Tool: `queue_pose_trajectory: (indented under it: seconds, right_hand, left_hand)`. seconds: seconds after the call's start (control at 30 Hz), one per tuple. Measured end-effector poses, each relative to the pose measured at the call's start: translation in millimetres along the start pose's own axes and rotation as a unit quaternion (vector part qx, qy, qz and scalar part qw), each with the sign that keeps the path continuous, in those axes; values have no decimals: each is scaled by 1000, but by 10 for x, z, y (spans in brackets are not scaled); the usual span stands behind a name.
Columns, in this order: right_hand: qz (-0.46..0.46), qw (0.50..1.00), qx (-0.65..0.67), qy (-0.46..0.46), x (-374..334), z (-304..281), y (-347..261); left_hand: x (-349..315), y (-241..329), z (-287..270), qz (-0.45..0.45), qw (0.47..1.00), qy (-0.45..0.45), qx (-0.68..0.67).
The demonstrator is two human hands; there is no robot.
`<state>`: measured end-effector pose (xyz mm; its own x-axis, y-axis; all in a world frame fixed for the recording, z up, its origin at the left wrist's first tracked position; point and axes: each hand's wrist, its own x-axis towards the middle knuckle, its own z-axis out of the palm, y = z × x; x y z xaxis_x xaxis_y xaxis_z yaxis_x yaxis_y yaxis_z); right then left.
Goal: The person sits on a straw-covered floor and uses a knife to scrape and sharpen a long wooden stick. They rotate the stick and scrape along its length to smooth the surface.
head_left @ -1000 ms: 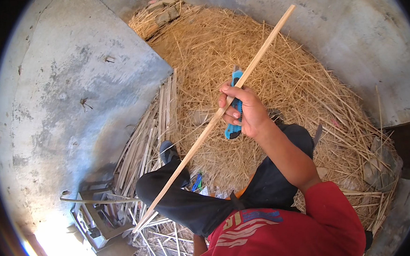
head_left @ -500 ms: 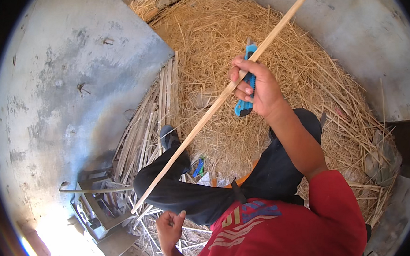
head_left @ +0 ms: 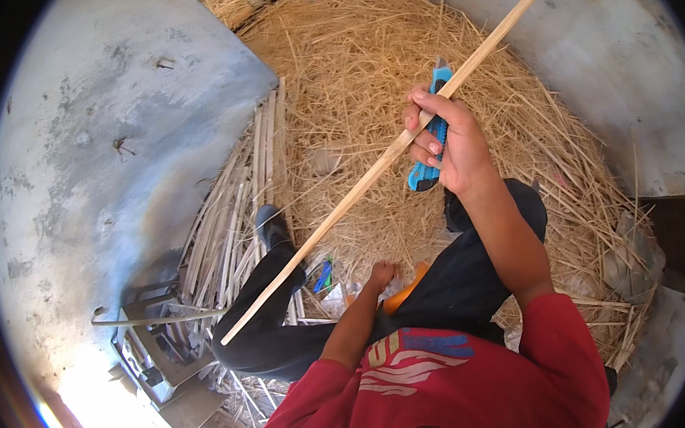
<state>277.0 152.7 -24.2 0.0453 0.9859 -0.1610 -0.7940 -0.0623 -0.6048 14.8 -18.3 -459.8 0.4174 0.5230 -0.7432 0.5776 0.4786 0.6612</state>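
Note:
My right hand (head_left: 447, 133) is raised over the straw, closed round a long pale bamboo strip (head_left: 357, 189) and a blue utility knife (head_left: 423, 176) together. The strip slants from upper right down to my bent left knee, passing over the knife. At the top of the knife its blade (head_left: 440, 63) shows. Between my legs is my left hand (head_left: 384, 274), fingers curled, close to an orange object (head_left: 404, 290) partly covered by my right thigh. What those fingers hold, if anything, is hidden. A small blue and green item (head_left: 323, 276) lies left of that hand.
Straw and shavings (head_left: 364, 56) cover the floor. A bundle of long strips (head_left: 264, 152) lies at the left by my shoe (head_left: 271, 222). Farther left stands an open grey frame-like box (head_left: 150, 335) with a stick across it. Worn grey walls (head_left: 99, 88) curve around.
My left hand has moved from beside my left thigh to between my legs, by the orange object. My right hand has shifted slightly right, still holding the strip and knife.

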Motion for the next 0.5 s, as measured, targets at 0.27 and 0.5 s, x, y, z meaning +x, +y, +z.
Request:
queue_pose_trajectory:
  seconds: [0.27, 0.5]
  right_hand:
    - [-3, 999, 8, 43, 68, -218, -73]
    - [10, 998, 5, 59, 137, -299, -17]
  left_hand:
    - [200, -254, 255, -58, 998, 1, -38]
    - [188, -242, 210, 52, 988, 10, 146]
